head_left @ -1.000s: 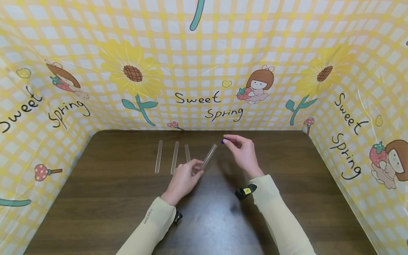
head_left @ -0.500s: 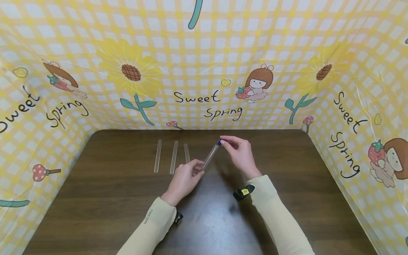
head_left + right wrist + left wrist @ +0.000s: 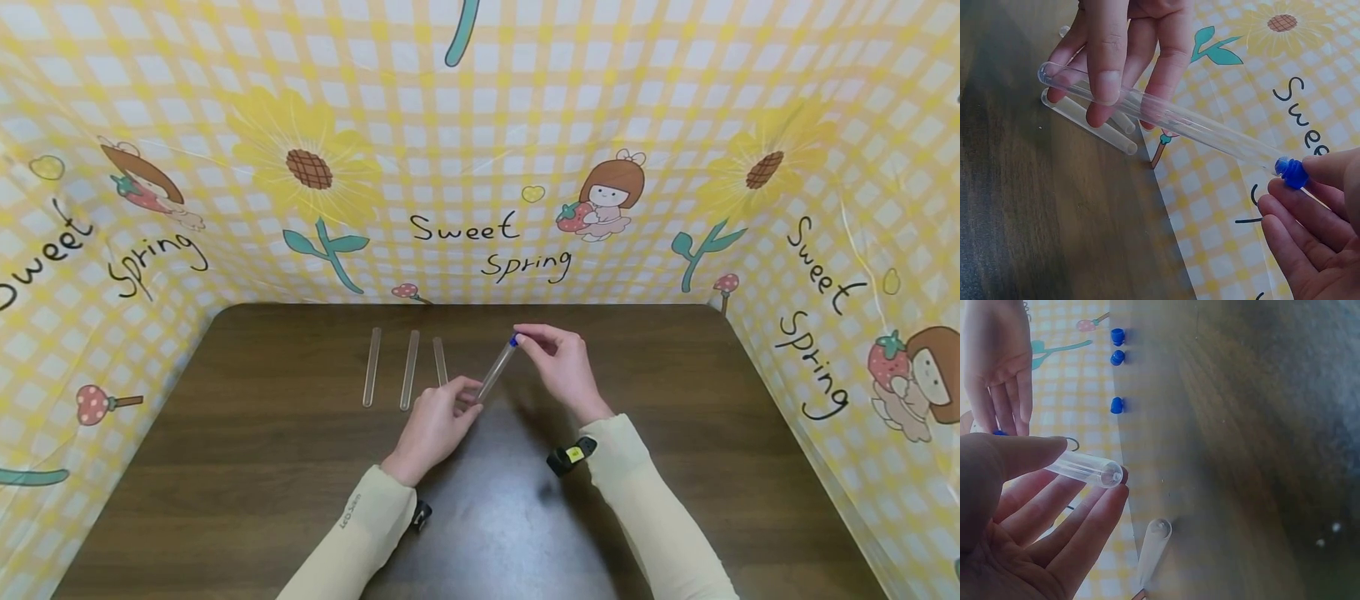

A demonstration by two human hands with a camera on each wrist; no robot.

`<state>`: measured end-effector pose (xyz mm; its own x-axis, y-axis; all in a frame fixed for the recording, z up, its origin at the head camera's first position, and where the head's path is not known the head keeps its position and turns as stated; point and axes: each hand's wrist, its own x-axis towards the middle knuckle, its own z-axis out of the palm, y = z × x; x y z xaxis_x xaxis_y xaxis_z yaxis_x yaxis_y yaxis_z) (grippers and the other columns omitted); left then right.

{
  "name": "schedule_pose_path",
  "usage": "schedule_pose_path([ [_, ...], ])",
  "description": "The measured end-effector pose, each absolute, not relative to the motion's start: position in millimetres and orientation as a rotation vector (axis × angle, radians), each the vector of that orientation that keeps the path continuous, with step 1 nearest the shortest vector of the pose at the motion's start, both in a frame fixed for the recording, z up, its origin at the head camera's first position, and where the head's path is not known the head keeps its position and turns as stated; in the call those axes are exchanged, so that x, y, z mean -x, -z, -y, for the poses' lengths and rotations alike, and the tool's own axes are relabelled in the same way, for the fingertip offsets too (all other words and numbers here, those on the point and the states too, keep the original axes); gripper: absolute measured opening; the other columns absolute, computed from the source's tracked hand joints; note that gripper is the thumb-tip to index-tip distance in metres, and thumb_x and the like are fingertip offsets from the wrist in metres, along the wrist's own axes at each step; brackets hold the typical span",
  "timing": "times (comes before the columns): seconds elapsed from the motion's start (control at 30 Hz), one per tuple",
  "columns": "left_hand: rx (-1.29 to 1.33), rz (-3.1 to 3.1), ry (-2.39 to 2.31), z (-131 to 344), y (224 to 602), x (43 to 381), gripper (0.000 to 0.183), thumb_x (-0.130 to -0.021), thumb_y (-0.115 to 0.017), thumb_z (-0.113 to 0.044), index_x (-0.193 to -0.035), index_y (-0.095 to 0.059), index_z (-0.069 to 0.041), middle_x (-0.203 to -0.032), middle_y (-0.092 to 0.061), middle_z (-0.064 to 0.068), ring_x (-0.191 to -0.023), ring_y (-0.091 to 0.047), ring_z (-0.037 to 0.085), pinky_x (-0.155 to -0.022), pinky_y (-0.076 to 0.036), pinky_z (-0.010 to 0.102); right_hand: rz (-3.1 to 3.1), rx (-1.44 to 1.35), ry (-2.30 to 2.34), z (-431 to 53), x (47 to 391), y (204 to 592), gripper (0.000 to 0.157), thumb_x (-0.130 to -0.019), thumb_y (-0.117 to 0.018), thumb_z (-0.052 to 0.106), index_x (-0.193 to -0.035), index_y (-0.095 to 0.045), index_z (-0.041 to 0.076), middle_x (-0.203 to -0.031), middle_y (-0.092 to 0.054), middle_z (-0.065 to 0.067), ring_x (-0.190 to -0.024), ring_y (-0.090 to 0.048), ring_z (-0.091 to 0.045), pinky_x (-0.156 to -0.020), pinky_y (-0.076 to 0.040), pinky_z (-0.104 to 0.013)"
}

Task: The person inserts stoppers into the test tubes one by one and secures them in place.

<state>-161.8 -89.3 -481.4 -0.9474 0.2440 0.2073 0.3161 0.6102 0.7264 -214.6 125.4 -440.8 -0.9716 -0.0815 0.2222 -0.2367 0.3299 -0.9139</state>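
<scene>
My left hand (image 3: 429, 427) holds a clear test tube (image 3: 496, 372) near its rounded end, between thumb and fingers. The tube tilts up to the right, above the table. At its open mouth, my right hand (image 3: 561, 367) pinches a blue stopper (image 3: 1292, 174) between thumb and fingertips. In the right wrist view the stopper's narrow end is right in the tube's mouth, its wider part outside. Left of the hands, three more clear tubes lie on the table: one at the far left (image 3: 372, 367), a middle tube (image 3: 409, 369) and one partly hidden tube (image 3: 440, 360) behind the left hand.
Three blue stoppers, among them a lone stopper (image 3: 1117, 405), show along the table's far side in the left wrist view. The dark wooden table (image 3: 247, 500) is enclosed by a yellow checked cloth (image 3: 480, 150) at the back and both sides.
My right hand has moved left and slightly down, bringing the blue stopper from beside the tube to its mouth. The left hand and its tube have stayed nearly still.
</scene>
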Motion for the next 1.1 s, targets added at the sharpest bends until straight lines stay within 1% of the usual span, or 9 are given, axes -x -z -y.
schedule_pose_path([
  [0.17,0.479,2.739,1.264,89.0,481.4,160.8,0.025,-0.091,-0.076,-0.004,-0.115,-0.071,-0.008,-0.092,-0.075,0.003,-0.073,-0.071,0.013,-0.068,-0.057,0.032,2.432,-0.31,-1.714,-123.6,214.3,443.0,0.019,-0.097,-0.072,0.017,-0.115,-0.078,0.013,-0.109,-0.075,0.002,-0.098,-0.068,-0.015,-0.089,-0.054,-0.037],
  [0.47,0.483,2.741,1.25,88.4,481.8,159.6,0.025,-0.091,-0.077,-0.004,-0.115,-0.071,-0.008,-0.09,-0.075,0.002,-0.071,-0.069,0.009,-0.065,-0.057,0.031,2.444,-0.324,-1.665,-121.9,213.2,447.3,0.023,-0.099,-0.07,0.02,-0.119,-0.077,0.011,-0.112,-0.074,0.0,-0.1,-0.069,-0.015,-0.088,-0.054,-0.038],
  [0.6,0.485,2.745,1.243,87.4,481.9,158.2,0.026,-0.091,-0.077,-0.005,-0.116,-0.071,-0.009,-0.091,-0.075,0.002,-0.069,-0.068,0.006,-0.065,-0.056,0.03,2.465,-0.328,-1.636,-120.9,211.3,449.2,0.025,-0.101,-0.068,0.02,-0.123,-0.075,0.013,-0.113,-0.073,-0.001,-0.1,-0.067,-0.016,-0.088,-0.054,-0.038],
  [0.7,0.487,2.745,1.241,86.8,482.5,158.1,0.026,-0.091,-0.077,-0.005,-0.116,-0.071,-0.009,-0.091,-0.075,0.002,-0.069,-0.067,0.005,-0.065,-0.056,0.03,2.474,-0.329,-1.63,-119.4,209.8,451.1,0.027,-0.101,-0.068,0.02,-0.126,-0.074,0.014,-0.112,-0.072,-0.001,-0.097,-0.067,-0.018,-0.087,-0.055,-0.039],
  [0.9,0.507,2.734,1.237,84.6,482.6,158.4,0.025,-0.091,-0.077,-0.007,-0.116,-0.071,-0.008,-0.092,-0.075,0.002,-0.07,-0.068,0.007,-0.066,-0.056,0.031,2.488,-0.312,-1.657,-115.0,208.0,455.4,0.034,-0.098,-0.071,0.025,-0.131,-0.071,0.016,-0.104,-0.072,-0.002,-0.093,-0.067,-0.018,-0.086,-0.055,-0.038],
  [1.1,0.521,2.722,1.244,82.9,483.1,158.8,0.025,-0.091,-0.077,-0.006,-0.115,-0.071,-0.008,-0.091,-0.075,0.002,-0.07,-0.068,0.006,-0.065,-0.056,0.03,2.477,-0.335,-1.707,-112.9,207.6,459.3,0.04,-0.097,-0.073,0.022,-0.136,-0.066,0.017,-0.107,-0.074,0.0,-0.093,-0.07,-0.017,-0.084,-0.056,-0.038],
])
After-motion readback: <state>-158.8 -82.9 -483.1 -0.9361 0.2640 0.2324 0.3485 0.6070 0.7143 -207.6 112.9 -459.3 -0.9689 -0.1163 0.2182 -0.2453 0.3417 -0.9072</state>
